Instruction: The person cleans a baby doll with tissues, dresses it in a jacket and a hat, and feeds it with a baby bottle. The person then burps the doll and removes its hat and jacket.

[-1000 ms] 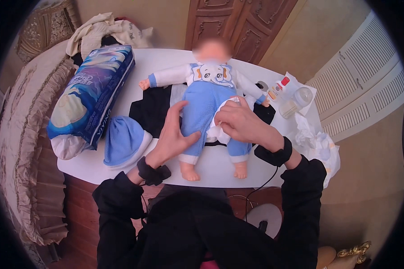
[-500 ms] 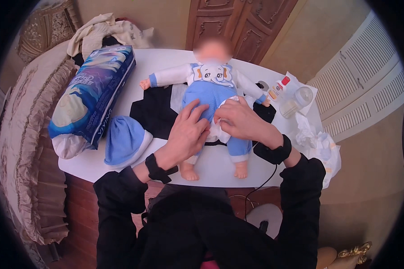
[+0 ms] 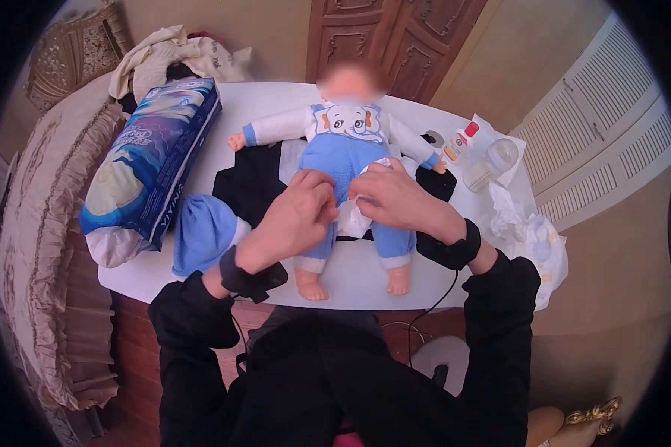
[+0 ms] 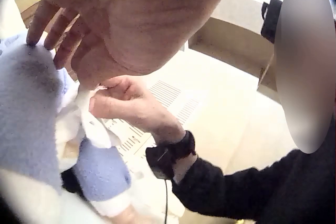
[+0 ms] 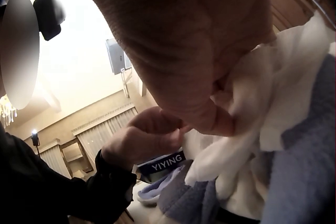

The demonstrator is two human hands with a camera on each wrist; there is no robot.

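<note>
A baby doll (image 3: 339,154) in a blue and white elephant outfit lies on its back, feet toward me. Crumpled thin white cloth (image 3: 355,221) bunches between its legs and over one thigh. My right hand (image 3: 397,195) pinches this cloth; the right wrist view shows the folds (image 5: 244,111) between thumb and fingers. From the other side, my left hand (image 3: 294,212) has its thumb and a finger together at the cloth's edge. Its other fingers (image 4: 38,29) reach onto the blue trouser fabric (image 4: 26,103) in the left wrist view.
The white table (image 3: 354,287) holds a large blue diaper pack (image 3: 145,160) and a blue cap (image 3: 201,235) on the left. Dark clothing (image 3: 250,179) lies under the doll. At the right are a red-capped bottle (image 3: 460,145), a baby bottle (image 3: 492,167) and crumpled white material (image 3: 537,242).
My left hand has come in from the doll's trouser leg to the white cloth, its spread fingers closing together there. My right hand has kept its grip with little movement.
</note>
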